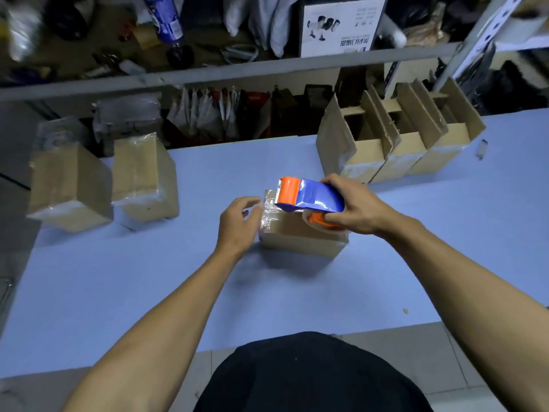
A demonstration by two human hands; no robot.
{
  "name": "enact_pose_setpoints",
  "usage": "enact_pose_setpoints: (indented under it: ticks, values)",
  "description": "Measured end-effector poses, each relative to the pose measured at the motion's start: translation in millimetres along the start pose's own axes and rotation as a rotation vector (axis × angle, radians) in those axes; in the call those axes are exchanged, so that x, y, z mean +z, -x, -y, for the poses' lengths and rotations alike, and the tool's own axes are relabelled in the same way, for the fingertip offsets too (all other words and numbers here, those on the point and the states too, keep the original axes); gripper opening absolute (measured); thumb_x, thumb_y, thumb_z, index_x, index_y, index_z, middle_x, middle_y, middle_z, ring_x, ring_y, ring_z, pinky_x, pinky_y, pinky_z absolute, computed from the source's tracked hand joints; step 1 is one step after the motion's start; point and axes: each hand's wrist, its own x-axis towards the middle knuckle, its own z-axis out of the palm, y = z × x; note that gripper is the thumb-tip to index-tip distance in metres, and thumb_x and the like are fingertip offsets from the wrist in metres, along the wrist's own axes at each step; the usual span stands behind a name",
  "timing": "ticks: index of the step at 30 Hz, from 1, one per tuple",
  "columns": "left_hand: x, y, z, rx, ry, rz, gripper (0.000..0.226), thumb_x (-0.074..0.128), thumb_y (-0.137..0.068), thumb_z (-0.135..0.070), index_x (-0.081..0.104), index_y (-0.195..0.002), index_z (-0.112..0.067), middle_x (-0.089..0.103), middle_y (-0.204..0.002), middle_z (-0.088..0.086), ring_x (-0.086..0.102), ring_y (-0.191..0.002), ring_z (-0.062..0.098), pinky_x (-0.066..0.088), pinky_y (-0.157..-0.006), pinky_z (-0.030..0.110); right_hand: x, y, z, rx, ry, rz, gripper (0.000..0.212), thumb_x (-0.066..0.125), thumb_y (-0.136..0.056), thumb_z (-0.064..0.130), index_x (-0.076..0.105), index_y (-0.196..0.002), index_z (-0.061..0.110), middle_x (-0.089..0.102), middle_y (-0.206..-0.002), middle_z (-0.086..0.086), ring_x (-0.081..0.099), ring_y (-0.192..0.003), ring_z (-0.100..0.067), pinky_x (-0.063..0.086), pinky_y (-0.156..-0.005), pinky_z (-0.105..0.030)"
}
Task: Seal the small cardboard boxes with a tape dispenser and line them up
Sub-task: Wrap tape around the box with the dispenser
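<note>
Head view: right hand (353, 208) grip around tape dispenser (309, 197) hiding box (300, 237) top, left hand (237, 224) released beside it.

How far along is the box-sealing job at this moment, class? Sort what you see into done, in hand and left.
Done: two taped boxes stand side by side at the table's left. In hand: the right hand grips the tape dispenser over the middle box, while the left hand touches the tape at its left end. Left: three open boxes wait at the far right, flaps up.
</note>
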Motion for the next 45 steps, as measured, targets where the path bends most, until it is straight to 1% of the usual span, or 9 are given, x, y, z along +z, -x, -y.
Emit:
enact_pose_setpoints:
  ticks: [2,4,6,11,14,23,29,36,45]
  values:
    - [-1.9,-7.5,-19.3,-0.334,0.321,-0.043,0.028,0.052,-0.1,-0.038,0.067,-0.097,-0.015,0.07,-0.1,0.002,0.066,-0.095,0.023,0.055,-0.08,0.033,-0.3,-4.5,2.3,-0.039,0.017,0.033,0.054,0.067,-0.07,0.056,0.052,-0.111,0.025,0.061,-0.098,0.008,0.059,-0.085,-0.011,0.048,-0.07,-0.029]
    - [-5.1,-13.4,-33.1,-0.636,0.561,0.182,0.047,0.05,-0.097,-0.053,0.066,-0.105,-0.009,0.071,-0.103,0.009,0.068,-0.091,0.023,0.054,-0.074,0.033,-1.5,-6.0,2.5,-0.057,0.024,0.045,0.051,0.068,-0.069,0.053,0.052,-0.11,0.026,0.06,-0.095,0.011,0.059,-0.084,-0.009,0.047,-0.068,-0.027]
    - [-5.4,-14.8,-37.6,-0.72,0.632,0.335,0.05,0.055,-0.093,-0.056,0.066,-0.11,-0.01,0.072,-0.102,0.007,0.067,-0.09,0.019,0.052,-0.072,0.031,-2.9,-6.6,2.7,-0.066,0.022,0.059,0.053,0.065,-0.066,0.054,0.051,-0.109,0.026,0.059,-0.092,0.015,0.059,-0.084,-0.005,0.045,-0.067,-0.021]
    - [0.2,-21.9,-36.5,-0.576,0.67,0.249,0.013,0.065,-0.095,-0.022,0.066,-0.099,-0.01,0.067,-0.081,0.003,0.059,-0.073,0.016,0.046,-0.057,0.024,-5.1,-13.0,2.1,-0.074,0.074,0.089,0.049,0.066,-0.069,0.044,0.051,-0.111,0.025,0.059,-0.094,0.01,0.058,-0.084,-0.004,0.044,-0.065,-0.015]
    - [-0.6,-25.2,-33.8,-0.52,0.508,0.215,0.015,0.066,-0.094,-0.019,0.069,-0.102,-0.006,0.066,-0.081,0.006,0.06,-0.073,0.017,0.049,-0.054,0.023,-3.3,-19.9,3.7,-0.097,0.126,0.099,0.051,0.064,-0.068,0.049,0.052,-0.111,0.024,0.062,-0.095,0.006,0.059,-0.082,-0.011,0.048,-0.068,-0.028]
    - [-4.0,-33.4,-29.4,-0.476,0.462,0.173,0.007,0.066,-0.09,0.002,0.065,-0.097,0.001,0.068,-0.094,0.013,0.068,-0.082,0.018,0.06,-0.064,0.024,0.6,-37.9,5.4,-0.139,0.249,0.1,0.049,0.059,-0.068,0.048,0.052,-0.109,0.023,0.06,-0.091,0.004,0.056,-0.077,-0.016,0.039,-0.061,-0.021]
    - [-21.9,-55.1,-21.6,-0.453,0.391,0.014,0.017,0.063,-0.089,0.008,0.063,-0.078,-0.005,0.063,-0.078,0.009,0.061,-0.065,0.016,0.057,-0.055,0.019,-7.4,-31.1,-5.0,-0.188,0.299,0.093,0.034,0.067,-0.079,0.047,0.05,-0.099,0.025,0.059,-0.081,0.005,0.054,-0.069,-0.017,0.043,-0.058,-0.027]
    - [-23.2,-59.7,9.2,-0.528,0.41,0.122,0.012,0.063,-0.092,0.001,0.064,-0.084,-0.008,0.06,-0.076,0.006,0.058,-0.066,0.014,0.056,-0.06,0.021,-11.8,-29.0,-13.7,-0.184,0.318,0.076,0.036,0.072,-0.08,0.046,0.051,-0.1,0.025,0.059,-0.083,0.007,0.054,-0.071,-0.017,0.046,-0.061,-0.032]
    - [28.0,-34.7,29.6,-0.595,0.541,-0.051,0.01,0.06,-0.095,-0.002,0.066,-0.093,-0.01,0.067,-0.093,0.013,0.061,-0.073,0.021,0.05,-0.059,0.027,-7.3,-30.7,-16.4,-0.199,0.29,0.079,0.041,0.069,-0.079,0.054,0.051,-0.105,0.028,0.06,-0.089,0.008,0.056,-0.075,-0.012,0.048,-0.062,-0.03]
